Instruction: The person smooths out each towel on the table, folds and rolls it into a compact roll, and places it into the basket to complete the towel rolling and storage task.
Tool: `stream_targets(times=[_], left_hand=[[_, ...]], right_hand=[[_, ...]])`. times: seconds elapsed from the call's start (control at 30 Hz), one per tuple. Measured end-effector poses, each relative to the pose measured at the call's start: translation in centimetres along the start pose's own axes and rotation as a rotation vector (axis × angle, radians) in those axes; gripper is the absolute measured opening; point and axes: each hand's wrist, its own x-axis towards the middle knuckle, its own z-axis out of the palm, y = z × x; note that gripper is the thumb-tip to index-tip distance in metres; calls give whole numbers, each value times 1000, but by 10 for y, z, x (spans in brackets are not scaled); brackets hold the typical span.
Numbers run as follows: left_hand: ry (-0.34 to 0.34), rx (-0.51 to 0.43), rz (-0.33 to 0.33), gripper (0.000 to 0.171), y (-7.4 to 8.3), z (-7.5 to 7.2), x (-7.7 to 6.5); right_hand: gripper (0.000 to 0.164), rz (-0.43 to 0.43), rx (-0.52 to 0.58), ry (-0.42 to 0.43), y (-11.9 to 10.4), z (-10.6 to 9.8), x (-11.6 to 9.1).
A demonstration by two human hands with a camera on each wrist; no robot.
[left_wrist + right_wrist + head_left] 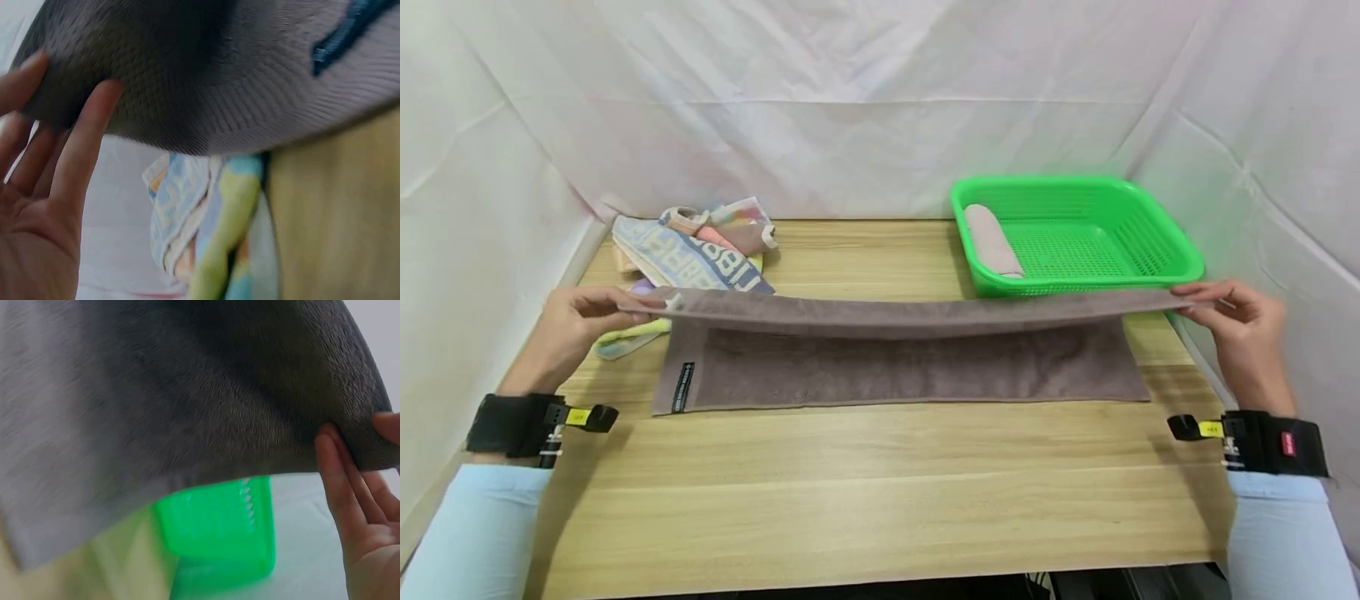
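A greyish-mauve towel (917, 367) stretches across the table, its near part lying flat with a dark label (682, 387) at the left end. Its far edge is lifted and pulled taut between both hands. My left hand (576, 329) pinches the left corner between thumb and fingers; in the left wrist view the thumb and fingertips (103, 100) press the ribbed cloth. At the other end my right hand (1243, 329) pinches the right corner, and the right wrist view shows its fingers (340, 481) against the fuzzy underside.
A green plastic basket (1075, 283) stands at the back right, with a rolled mauve towel (992, 242) along its left side. At the back left lies a heap of patterned cloths (692, 250). White curtains (865, 108) enclose the wooden table (880, 500).
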Motion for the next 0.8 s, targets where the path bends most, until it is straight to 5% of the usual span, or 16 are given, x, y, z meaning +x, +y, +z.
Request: stream_targets(times=[0.17,0.37,0.53,0.67,0.8], left_hand=[[-149,213,-51,13,-10,-1,-17],[-322,292,-26,17,-26,-2,-26],[-469,339,12,20,-29,1,-22],[-490,488,25,20,-25,5,-18],[-435,554,-47,20,-23,9,-15]], right_hand=[[6,98,-269,-101,8,-18,-27],[12,194,-593,-265,21,-30,-37],[16,184,-847,-396,27,-30,-36],[20,202,-958,-441,28,-24,-30],[10,299,-1110,-467,33,-15,-19]])
